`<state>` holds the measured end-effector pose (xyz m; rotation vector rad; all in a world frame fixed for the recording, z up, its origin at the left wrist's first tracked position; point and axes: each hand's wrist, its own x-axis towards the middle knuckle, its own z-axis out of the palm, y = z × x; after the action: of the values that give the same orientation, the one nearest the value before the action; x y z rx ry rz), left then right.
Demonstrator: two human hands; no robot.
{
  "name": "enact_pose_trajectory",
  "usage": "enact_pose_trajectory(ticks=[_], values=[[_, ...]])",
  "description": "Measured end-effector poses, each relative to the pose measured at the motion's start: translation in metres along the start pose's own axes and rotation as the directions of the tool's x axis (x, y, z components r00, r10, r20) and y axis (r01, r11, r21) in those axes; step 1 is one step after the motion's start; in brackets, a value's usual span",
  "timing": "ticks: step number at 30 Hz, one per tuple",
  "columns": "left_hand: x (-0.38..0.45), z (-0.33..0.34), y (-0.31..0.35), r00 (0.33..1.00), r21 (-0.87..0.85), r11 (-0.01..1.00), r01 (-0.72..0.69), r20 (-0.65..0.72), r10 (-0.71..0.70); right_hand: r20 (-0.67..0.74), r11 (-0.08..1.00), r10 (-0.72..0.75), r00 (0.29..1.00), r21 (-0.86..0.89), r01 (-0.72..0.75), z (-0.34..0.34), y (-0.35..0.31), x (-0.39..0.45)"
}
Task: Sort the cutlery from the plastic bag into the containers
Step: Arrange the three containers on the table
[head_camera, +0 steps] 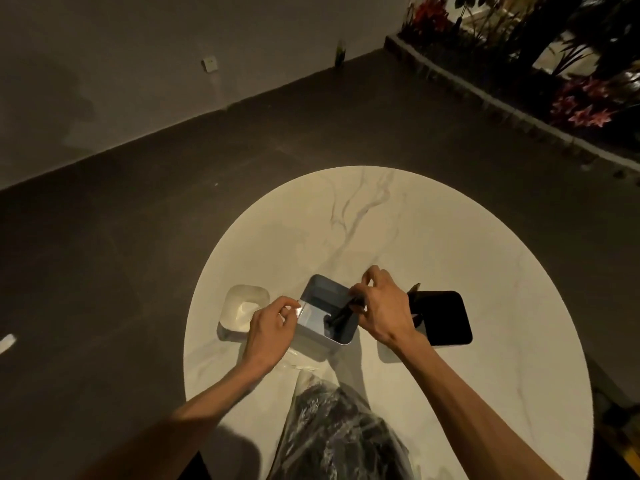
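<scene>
Count: 3 containers on the worktop (398, 216). 1 white container (246, 308), just left of the left grip (273, 327). 1 blue container (327, 311) between the two grips. 1 black container (441, 318), just right of the right grip (381, 306). 1 plastic bag (332, 427), nearer the person than both grips; black cutlery inside, too jumbled to count. Dark pieces in the right grip: number can't be told. 2 hands, 1 worktop.
</scene>
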<state>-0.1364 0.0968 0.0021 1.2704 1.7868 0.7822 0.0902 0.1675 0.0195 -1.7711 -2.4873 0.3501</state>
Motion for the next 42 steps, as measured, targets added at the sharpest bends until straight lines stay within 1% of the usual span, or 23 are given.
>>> enact_pose_trajectory(ticks=[2, 4, 6, 7, 8, 9, 11, 13, 15, 17, 19, 21, 24, 26, 29, 31, 33, 35, 36, 38, 42], values=[[-0.011, -0.001, -0.005, 0.999, -0.002, 1.000, 0.005, -0.046, -0.005, -0.026, 0.998, 0.032, 0.999, 0.054, -0.030, -0.003, -0.001, -0.003], [-0.022, -0.001, -0.014, 0.998, 0.024, 0.998, 0.057, -0.043, -0.056, -0.118, 0.989, 0.045, 0.992, 0.147, -0.028, -0.011, -0.010, -0.012], [-0.032, 0.001, -0.026, 0.991, 0.096, 0.987, 0.130, -0.013, -0.130, -0.224, 0.964, 0.015, 0.974, 0.262, 0.045, -0.015, -0.026, -0.030], [-0.037, 0.002, -0.033, 0.988, 0.143, 0.978, 0.150, 0.011, -0.153, -0.233, 0.948, -0.023, 0.972, 0.304, 0.095, -0.012, -0.037, -0.043], [-0.041, 0.003, -0.040, 0.983, 0.188, 0.967, 0.170, 0.044, -0.181, -0.195, 0.933, -0.072, 0.978, 0.335, 0.135, -0.005, -0.048, -0.056], [-0.044, 0.005, -0.046, 0.973, 0.227, 0.955, 0.189, 0.085, -0.213, -0.119, 0.923, -0.125, 0.985, 0.349, 0.160, 0.004, -0.059, -0.071], [-0.047, 0.008, -0.061, 0.950, 0.310, 0.926, 0.216, 0.150, -0.272, 0.042, 0.913, -0.216, 0.975, 0.362, 0.187, 0.033, -0.075, -0.092], [-0.047, 0.012, -0.075, 0.935, 0.369, 0.901, 0.229, 0.175, -0.309, 0.157, 0.909, -0.228, 0.961, 0.389, 0.152, 0.061, -0.086, -0.097], [-0.046, 0.016, -0.087, 0.919, 0.382, 0.882, 0.277, 0.163, -0.359, 0.256, 0.922, -0.165, 0.952, 0.382, 0.057, 0.083, -0.096, -0.092], [-0.044, 0.021, -0.097, 0.921, 0.368, 0.873, 0.320, 0.096, -0.378, 0.352, 0.935, -0.064, 0.934, 0.349, -0.067, 0.101, -0.104, -0.082], [-0.041, 0.027, -0.104, 0.934, 0.334, 0.879, 0.340, -0.008, -0.358, 0.428, 0.927, 0.009, 0.904, 0.336, -0.169, 0.118, -0.112, -0.073], [-0.038, 0.030, -0.108, 0.939, 0.285, 0.895, 0.342, -0.072, -0.336, 0.441, 0.918, 0.037, 0.897, 0.339, -0.205, 0.132, -0.119, -0.065], [-0.035, 0.032, -0.116, 0.931, 0.235, 0.901, 0.366, -0.100, -0.352, 0.455, 0.925, 0.103, 0.885, 0.283, -0.253, 0.149, -0.122, -0.057], [-0.037, 0.034, -0.126, 0.916, 0.205, 0.893, 0.401, -0.092, -0.391, 0.468, 0.923, 0.125, 0.875, 0.270, -0.276, 0.156, -0.120, -0.057], [-0.044, 0.033, -0.142, 0.899, 0.115, 0.891, 0.438, -0.046, -0.436, 0.451, 0.946, 0.097, 0.887, 0.235, -0.223, 0.160, -0.115, -0.057], [-0.047, 0.031, -0.151, 0.887, 0.049, 0.886, 0.462, -0.024, -0.461, 0.450, 0.950, 0.092, 0.888, 0.227, -0.214, 0.158, -0.112, -0.056], [-0.047, 0.028, -0.156, 0.875, -0.009, 0.875, 0.483, -0.029, -0.483, 0.421, 0.933, 0.088, 0.903, 0.283, -0.224, 0.154, -0.113, -0.053], [-0.046, 0.023, -0.159, 0.866, -0.054, 0.867, 0.495, -0.048, -0.497, 0.366, 0.875, 0.109, 0.924, 0.406, -0.264, 0.151, -0.119, -0.046], [-0.046, 0.021, -0.159, 0.861, -0.068, 0.862, 0.503, -0.052, -0.507, 0.359, 0.842, 0.132, 0.924, 0.451, -0.296, 0.151, -0.123, -0.041], [-0.045, 0.016, -0.154, 0.855, -0.105, 0.853, 0.512, -0.030, -0.517, 0.392, 0.807, 0.185, 0.901, 0.462, -0.366, 0.155, -0.130, -0.029], [-0.049, 0.014, -0.149, 0.854, -0.155, 0.840, 0.520, 0.065, -0.516, 0.463, 0.820, 0.238, 0.854, 0.375, -0.432, 0.164, -0.141, -0.017]])
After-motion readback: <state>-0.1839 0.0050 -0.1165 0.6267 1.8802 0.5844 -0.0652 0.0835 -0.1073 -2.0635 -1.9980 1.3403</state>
